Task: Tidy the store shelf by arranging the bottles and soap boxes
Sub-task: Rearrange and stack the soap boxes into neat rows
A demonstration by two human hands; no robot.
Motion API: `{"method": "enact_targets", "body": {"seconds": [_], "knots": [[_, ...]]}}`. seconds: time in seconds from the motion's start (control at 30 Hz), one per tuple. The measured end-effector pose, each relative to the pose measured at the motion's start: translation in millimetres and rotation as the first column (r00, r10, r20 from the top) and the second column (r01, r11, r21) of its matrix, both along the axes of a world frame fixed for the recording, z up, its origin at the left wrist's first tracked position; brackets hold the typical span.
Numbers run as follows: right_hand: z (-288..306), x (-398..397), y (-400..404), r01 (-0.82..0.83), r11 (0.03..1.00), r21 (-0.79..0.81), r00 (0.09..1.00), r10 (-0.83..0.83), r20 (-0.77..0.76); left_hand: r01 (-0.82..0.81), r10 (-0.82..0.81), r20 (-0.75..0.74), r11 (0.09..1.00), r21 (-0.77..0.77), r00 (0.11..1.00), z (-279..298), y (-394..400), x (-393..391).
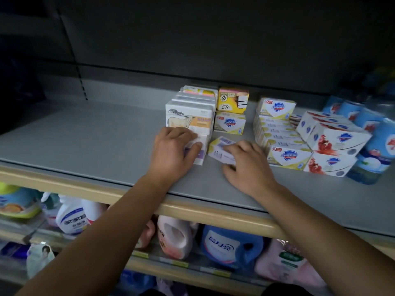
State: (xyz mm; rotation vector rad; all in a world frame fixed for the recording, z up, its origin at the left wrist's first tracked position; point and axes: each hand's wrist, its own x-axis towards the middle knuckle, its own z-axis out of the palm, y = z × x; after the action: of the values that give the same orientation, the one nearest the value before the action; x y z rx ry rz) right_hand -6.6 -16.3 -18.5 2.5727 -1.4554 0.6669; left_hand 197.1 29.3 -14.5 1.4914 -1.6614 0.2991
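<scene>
A: Take the sheep soap stack [190, 118] as the marker. Where does the loose soap box [220, 149] lie?

B: Just to the right of the stack's foot, flat on the grey shelf [96, 142], near the front edge. It sits skewed: its long axis runs from near-right to far-left, with the far end pointing toward the stack.

A: And which hand is on it?

B: The right hand [245, 165]. It rests on the near-right end of the box, fingers curled over the top edge and thumb low at the front, so it looks clamped on the box. The box extends away from that hand, to the left and back.

A: The left hand [173, 150]?

B: At the foot of the stack, fingers and thumb wrapped round the small purple-marked box [201, 153] standing in front of the stack.

A: So what does the next move turn on?

B: In my judgement, the skew. The loose box needs turning until its long axis squares with the stack, then sliding left into the gap beside the purple-marked box. The Safeguard rows [280, 137] stand well to the right of the stack, clear of that path.
</scene>
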Motion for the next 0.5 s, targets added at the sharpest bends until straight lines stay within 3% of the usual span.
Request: {"method": "enact_targets", "body": {"seconds": [0.13, 0.33, 0.4, 0.5], "knots": [[-2.6, -19.6, 23.8, -0.097, 0.993, 0.064, 0.958, 0.076, 0.276, -0.01, 0.009, 0.035, 1.0, 0.029, 0.999, 0.0, 0.9, -0.9], [0.8, -37.6, 36.7, -0.135, 0.97, 0.204, 0.945, 0.064, 0.32, -0.059, 0.048, 0.156, 0.996, 0.071, 0.987, 2.0, 7.0, -4.2], [3.1, -45.4, 43.2, -0.18, 0.952, 0.246, 0.892, 0.053, 0.448, -0.056, 0.043, 0.156, 0.995, 0.08, 0.987, 5.4, 11.2, -8.0], [6.3, -56.5, 50.5, -0.263, 0.905, 0.334, 0.723, -0.044, 0.69, 0.068, -0.072, 0.059, 0.995, 0.067, 0.996, 6.6, 24.2, -25.8]]}}
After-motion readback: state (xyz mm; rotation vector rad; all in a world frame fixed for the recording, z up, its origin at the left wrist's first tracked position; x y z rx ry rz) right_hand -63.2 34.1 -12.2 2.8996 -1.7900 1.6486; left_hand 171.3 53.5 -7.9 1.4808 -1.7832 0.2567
